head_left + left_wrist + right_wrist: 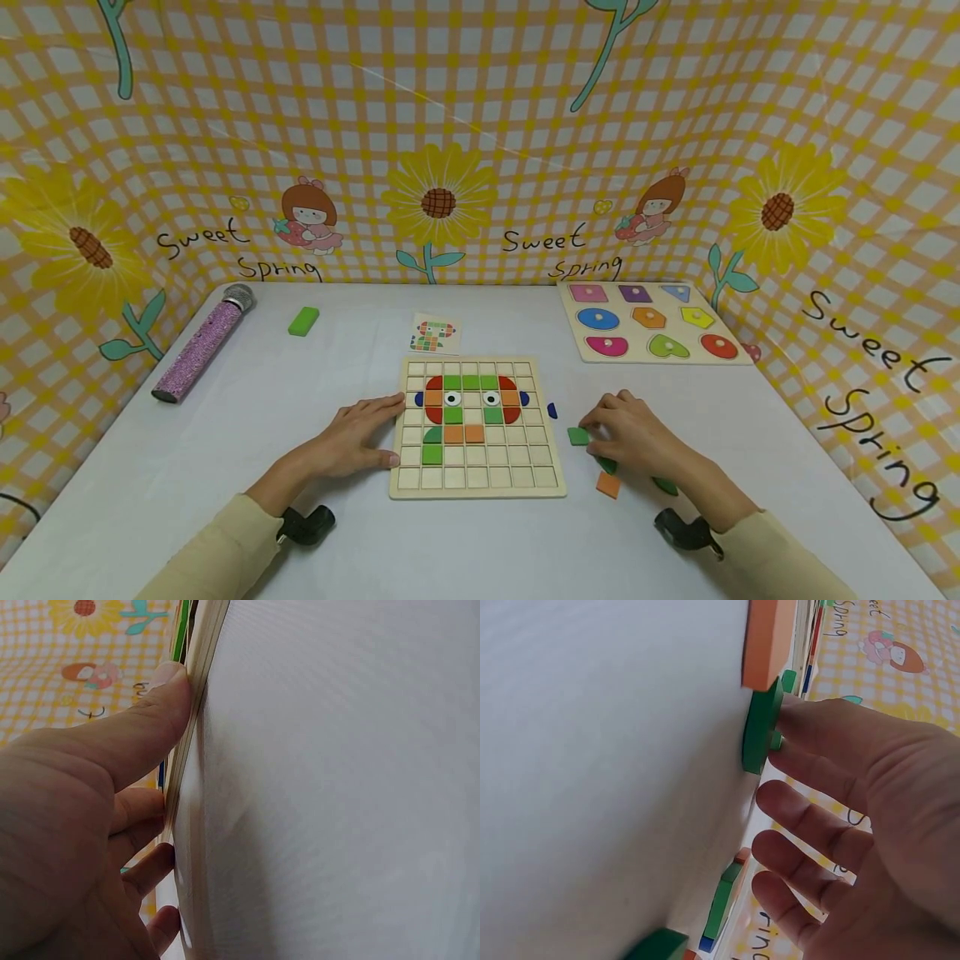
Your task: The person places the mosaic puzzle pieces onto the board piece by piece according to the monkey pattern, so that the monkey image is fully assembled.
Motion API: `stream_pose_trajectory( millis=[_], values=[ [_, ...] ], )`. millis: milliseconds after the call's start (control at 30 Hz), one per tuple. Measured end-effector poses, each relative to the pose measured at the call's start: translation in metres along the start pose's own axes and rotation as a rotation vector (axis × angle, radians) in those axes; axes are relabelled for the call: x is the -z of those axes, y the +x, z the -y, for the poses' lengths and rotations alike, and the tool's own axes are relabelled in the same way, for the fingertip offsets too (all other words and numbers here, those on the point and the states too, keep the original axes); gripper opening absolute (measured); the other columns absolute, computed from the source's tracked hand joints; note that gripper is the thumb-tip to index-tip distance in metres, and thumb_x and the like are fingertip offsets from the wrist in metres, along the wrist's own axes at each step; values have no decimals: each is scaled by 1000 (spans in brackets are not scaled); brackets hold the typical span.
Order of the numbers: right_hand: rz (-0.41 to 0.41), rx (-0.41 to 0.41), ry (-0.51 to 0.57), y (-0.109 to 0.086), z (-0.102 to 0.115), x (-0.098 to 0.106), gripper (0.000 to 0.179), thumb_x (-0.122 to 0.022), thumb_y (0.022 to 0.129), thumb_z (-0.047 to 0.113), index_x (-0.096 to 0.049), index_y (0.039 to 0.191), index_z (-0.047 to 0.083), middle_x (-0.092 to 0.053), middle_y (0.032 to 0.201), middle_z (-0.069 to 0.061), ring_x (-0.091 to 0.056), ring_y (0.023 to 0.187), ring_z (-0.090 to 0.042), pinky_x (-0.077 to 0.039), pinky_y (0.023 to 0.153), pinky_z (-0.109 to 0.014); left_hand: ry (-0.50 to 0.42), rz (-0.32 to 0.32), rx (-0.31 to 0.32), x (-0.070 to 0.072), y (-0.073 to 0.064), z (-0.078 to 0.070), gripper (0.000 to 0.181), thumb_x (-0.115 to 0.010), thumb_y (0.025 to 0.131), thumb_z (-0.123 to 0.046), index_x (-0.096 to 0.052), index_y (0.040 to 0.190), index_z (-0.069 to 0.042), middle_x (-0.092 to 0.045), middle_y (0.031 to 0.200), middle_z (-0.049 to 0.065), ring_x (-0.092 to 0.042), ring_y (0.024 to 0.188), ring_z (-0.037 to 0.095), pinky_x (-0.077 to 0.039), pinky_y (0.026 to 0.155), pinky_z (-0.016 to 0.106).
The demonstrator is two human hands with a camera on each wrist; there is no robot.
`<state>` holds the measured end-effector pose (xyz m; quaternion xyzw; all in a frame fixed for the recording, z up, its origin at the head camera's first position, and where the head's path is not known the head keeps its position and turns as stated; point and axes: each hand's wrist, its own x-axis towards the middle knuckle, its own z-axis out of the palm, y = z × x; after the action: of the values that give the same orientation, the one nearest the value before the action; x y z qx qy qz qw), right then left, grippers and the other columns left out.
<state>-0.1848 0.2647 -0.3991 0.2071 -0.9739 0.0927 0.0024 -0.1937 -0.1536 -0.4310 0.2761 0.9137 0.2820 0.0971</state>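
A wooden grid board (512,477) lies mid-table, with red, green, orange and blue tiles set in its squares around two eye tiles. My left hand (348,437) rests against its left edge, fingers and thumb extended; the left wrist view shows the thumb (154,712) right at the board's side. To the board's right, my right hand (633,433) pinches a green square tile (577,437) between thumb and forefinger, low over the table. Under that hand lies a dark green curved tile (760,731), partly hidden in the head view. An orange square tile (608,485) sits close by.
A blue half-round tile (552,411) lies beside the board, another green tile (665,485) near the right wrist. Behind stand a pattern card (436,333), a green block (303,321) and a shape puzzle (592,354). A glittery microphone (202,346) lies far left.
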Motion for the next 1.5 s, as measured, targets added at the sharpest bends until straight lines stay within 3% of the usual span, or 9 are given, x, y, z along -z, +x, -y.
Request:
stream_pose_trajectory(
  millis=[600,1033,1500],
  values=[
    [-71,36,31,0,9,2,21,-78,74,19,-74,94,12,-64,90,2,-47,89,-17,-40,77,-35,-8,2,9,0,-1,1,79,-72,82,-35,-35,146,-8,-28,156,9,-25,142,34,-21,108,59],
    [-98,93,76,10,56,3,23,-78,76,26,-73,97,18,-63,94,5,-48,95,-15,-44,80,-35,-19,-1,28,0,1,-1,78,-73,81,-33,-37,145,-8,-29,156,7,-26,142,33,-20,108,58],
    [-138,245,96,32,99,-13,23,-80,73,27,-73,92,17,-60,89,6,-44,87,-10,-39,75,-28,-10,-9,21,-1,0,0,78,-73,81,-33,-37,145,-7,-30,155,8,-27,141,33,-21,108,58]
  ],
)
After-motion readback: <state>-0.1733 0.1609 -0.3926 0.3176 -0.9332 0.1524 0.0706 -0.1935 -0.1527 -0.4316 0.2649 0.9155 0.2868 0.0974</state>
